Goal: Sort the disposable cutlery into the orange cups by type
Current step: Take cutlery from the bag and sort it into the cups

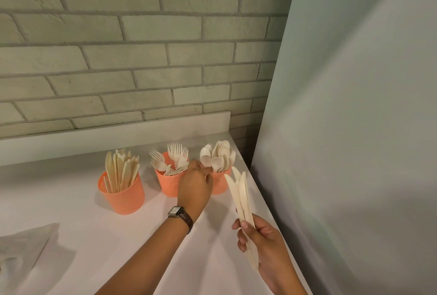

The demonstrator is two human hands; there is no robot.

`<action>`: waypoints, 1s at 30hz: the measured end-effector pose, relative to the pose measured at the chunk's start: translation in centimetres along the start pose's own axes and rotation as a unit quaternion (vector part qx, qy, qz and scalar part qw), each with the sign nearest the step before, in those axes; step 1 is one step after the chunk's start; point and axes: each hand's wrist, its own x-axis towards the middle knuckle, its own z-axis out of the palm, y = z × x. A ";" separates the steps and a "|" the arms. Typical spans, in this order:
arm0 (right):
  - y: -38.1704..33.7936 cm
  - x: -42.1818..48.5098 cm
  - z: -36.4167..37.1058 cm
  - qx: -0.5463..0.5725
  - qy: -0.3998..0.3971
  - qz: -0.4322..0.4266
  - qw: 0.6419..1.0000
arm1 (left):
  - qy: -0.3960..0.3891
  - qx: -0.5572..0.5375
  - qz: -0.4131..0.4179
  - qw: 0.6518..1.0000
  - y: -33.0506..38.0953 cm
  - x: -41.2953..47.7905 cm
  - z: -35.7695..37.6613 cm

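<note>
White counter point(71, 200), low upstand point(113, 138) along back edge. Three orange mesh cups standing upright in row, back right: left cup point(125, 197) a bit apart, middle cup point(169, 183) and right cup point(220, 184) close together, last near counter's right edge. Crinkled clear wrapper point(23, 245) lying front left, well apart from cups.

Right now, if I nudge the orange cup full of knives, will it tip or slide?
Probably tips fairly easily: the knives stand well above the rim of the knife cup, so it looks top-heavy. It likely feels light, being perforated plastic with thin disposable pieces. On the smooth counter it may slide first.
</note>
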 end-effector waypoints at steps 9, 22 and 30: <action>0.1 -0.2 2.2 -0.016 -0.058 0.030 0.998 | 0.008 -0.236 -0.083 0.968 -1.6 -7.5 -3.3; 3.5 2.6 9.9 -0.035 -0.222 0.047 0.973 | 0.135 -0.323 -0.247 0.904 -7.6 -14.1 -10.2; 2.0 6.6 19.4 -0.120 -0.221 -0.108 0.962 | 0.215 -0.328 -0.264 0.881 -12.8 -14.4 -17.0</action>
